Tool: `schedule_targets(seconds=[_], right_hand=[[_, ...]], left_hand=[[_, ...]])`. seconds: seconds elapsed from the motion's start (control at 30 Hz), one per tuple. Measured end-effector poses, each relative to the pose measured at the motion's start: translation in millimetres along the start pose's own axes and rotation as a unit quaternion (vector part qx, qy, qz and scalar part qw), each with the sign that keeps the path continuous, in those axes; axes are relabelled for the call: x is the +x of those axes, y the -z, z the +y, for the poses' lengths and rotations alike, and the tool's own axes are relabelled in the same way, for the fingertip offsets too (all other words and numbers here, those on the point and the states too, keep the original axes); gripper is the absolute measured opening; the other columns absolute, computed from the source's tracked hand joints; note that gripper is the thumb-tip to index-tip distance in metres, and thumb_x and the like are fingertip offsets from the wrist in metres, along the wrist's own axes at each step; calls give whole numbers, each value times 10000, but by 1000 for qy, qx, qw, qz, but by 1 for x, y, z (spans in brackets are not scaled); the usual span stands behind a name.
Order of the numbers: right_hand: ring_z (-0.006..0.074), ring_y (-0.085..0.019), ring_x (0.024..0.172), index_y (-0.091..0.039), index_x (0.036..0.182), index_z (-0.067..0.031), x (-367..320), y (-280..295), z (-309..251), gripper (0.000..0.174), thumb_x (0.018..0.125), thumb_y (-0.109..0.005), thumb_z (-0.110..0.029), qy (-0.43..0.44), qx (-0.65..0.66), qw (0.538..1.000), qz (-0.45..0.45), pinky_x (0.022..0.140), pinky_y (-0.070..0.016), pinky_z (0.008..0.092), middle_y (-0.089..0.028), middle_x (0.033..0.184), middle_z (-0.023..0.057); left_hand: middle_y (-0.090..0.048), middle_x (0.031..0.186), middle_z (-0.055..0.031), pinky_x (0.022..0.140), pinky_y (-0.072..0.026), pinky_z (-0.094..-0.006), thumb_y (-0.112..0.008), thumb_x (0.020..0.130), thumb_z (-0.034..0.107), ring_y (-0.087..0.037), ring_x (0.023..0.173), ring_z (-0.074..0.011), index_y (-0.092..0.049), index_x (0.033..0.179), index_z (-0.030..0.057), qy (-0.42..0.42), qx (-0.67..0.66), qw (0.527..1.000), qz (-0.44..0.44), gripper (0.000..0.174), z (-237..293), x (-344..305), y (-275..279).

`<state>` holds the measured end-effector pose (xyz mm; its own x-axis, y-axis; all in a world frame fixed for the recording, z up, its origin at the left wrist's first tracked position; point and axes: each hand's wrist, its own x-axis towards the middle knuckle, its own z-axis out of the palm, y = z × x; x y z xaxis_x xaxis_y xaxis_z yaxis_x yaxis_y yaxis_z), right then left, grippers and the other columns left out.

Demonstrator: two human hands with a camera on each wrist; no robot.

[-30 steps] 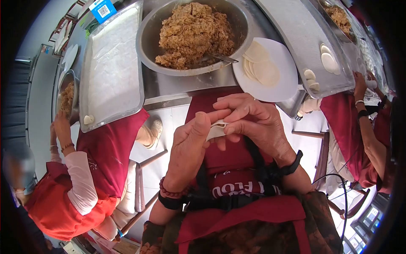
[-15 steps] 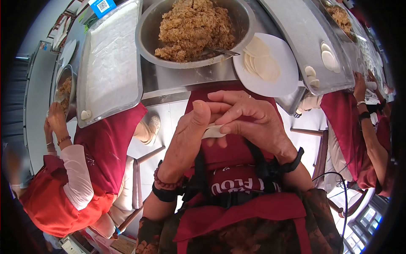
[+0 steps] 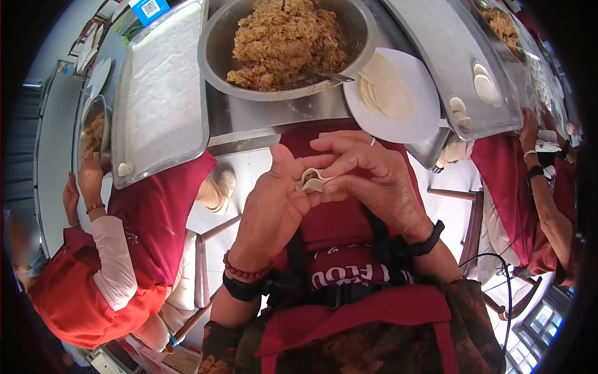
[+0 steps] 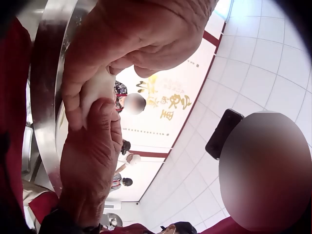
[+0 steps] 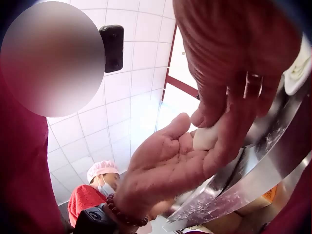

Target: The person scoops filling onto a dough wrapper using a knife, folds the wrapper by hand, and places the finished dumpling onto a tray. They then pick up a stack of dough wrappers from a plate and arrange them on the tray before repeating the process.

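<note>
A small dumpling [image 3: 319, 185], its pale wrapper partly folded, sits between both hands in front of the apron; brown filling shows in its opening. My left hand [image 3: 266, 196] lies palm up under it, fingers extended and thumb raised away from the dough. My right hand [image 3: 372, 176] pinches the wrapper's near-right edge between thumb and fingers. In the right wrist view the dough [image 5: 204, 139] shows between the right fingertips, above the left fingers. The left wrist view shows the right thumb [image 4: 101, 114] pressed on the dough's side.
Ahead stands a metal bowl [image 3: 215, 78] of brown filling with a utensil in it. A white plate [image 3: 420, 112] holds round wrappers [image 3: 392, 100]. Floured trays [image 3: 162, 93] [image 3: 430, 50] flank them, with a few dumplings [image 3: 486, 87] on the right one. People work at both sides.
My left thumb has swung back from the dough and the left palm has turned up. The dumpling's opening now faces up, showing filling. My right hand keeps its pinch.
</note>
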<state>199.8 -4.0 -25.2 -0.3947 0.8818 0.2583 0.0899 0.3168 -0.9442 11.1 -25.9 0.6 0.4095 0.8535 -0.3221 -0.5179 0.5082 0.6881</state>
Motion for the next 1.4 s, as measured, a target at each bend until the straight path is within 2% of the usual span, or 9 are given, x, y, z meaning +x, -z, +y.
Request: schedule_targets(seconds=[0.13, 0.33, 0.47, 0.57, 0.67, 0.77, 1.03, 1.23, 1.4], right_hand=[[244, -597, 1171, -709, 1061, -86, -1, -5, -15, 271, 799, -739, -22, -153, 148, 977, 17, 966, -501, 347, -650, 1237, 113], [236, -586, 1190, -714, 1079, -91, 1, -4, -7, 280, 804, -746, -50, -47, 25, 999, -6, 959, -495, 354, -621, 1291, 118], [235, -590, 1177, -718, 1050, -96, -2, -4, -6, 251, 805, -748, -51, -59, 56, 997, 2, 958, -491, 350, -635, 1273, 114], [229, -594, 1166, -717, 1014, -87, -4, -5, -2, 212, 810, -742, -39, -43, 64, 997, 7, 958, -492, 339, -641, 1261, 114], [223, -596, 1158, -711, 982, -72, -2, -7, 1, 178, 814, -732, -16, -35, 105, 993, 41, 952, -500, 325, -654, 1231, 110], [220, -597, 1154, -705, 961, -62, -3, -11, -1, 161, 814, -723, 1, -67, 165, 980, 87, 942, -510, 316, -669, 1193, 103], [246, -605, 1144, -696, 923, -66, -1, -5, 2, 161, 778, -748, -21, 26, -32, 998, 53, 936, -518, 336, -688, 1151, 86], [261, -607, 1153, -691, 944, -74, 0, -4, -6, 198, 766, -762, -25, 22, -83, 995, 49, 936, -524, 356, -685, 1150, 82], [267, -619, 1144, -675, 1036, -85, -2, -15, -11, 272, 785, -750, -14, -99, 138, 980, 103, 925, -537, 365, -661, 1187, 82]], left_hand=[[-618, 1209, -203, 959, -531, -428, -140, 1006, 632, -642, 1084, -271, -485, 1299, -133, 14, 82, 996, -24, 889, 1, 3, 3], [-607, 1235, -174, 918, -551, -405, -153, 960, 710, -642, 1089, -244, -463, 1335, -107, 23, 140, 990, -10, 951, 12, 8, -8], [-594, 1259, -175, 921, -549, -402, -162, 939, 740, -636, 1107, -239, -419, 1377, -100, 23, 201, 979, -21, 981, 17, 9, -12], [-580, 1287, -192, 958, -533, -449, -172, 967, 700, -626, 1134, -265, -417, 1375, -95, 36, 164, 985, -28, 927, 13, 9, -5], [-576, 1301, -203, 1014, -493, -503, -189, 1024, 604, -603, 1175, -298, -429, 1368, -67, 58, -135, 989, -22, 791, -7, 13, 8], [-589, 1285, -179, 1022, -480, -535, -237, 1066, 485, -595, 1181, -297, -492, 1316, 0, 63, -231, 971, -7, 602, -21, 16, 10], [-606, 1254, -158, 1011, -481, -425, -373, 1073, 341, -608, 1130, -227, -513, 1294, -18, 45, -192, 980, 20, 444, -18, 13, -2], [-626, 1204, -137, 996, -495, -401, -493, 1044, 263, -616, 1104, -202, -563, 1253, -41, 25, -124, 991, 44, 375, -15, 8, -7], [-626, 1192, -121, 982, -511, -391, -550, 1023, 241, -614, 1105, -185, -596, 1218, -54, 7, -58, 998, 40, 357, -17, 7, -5]])
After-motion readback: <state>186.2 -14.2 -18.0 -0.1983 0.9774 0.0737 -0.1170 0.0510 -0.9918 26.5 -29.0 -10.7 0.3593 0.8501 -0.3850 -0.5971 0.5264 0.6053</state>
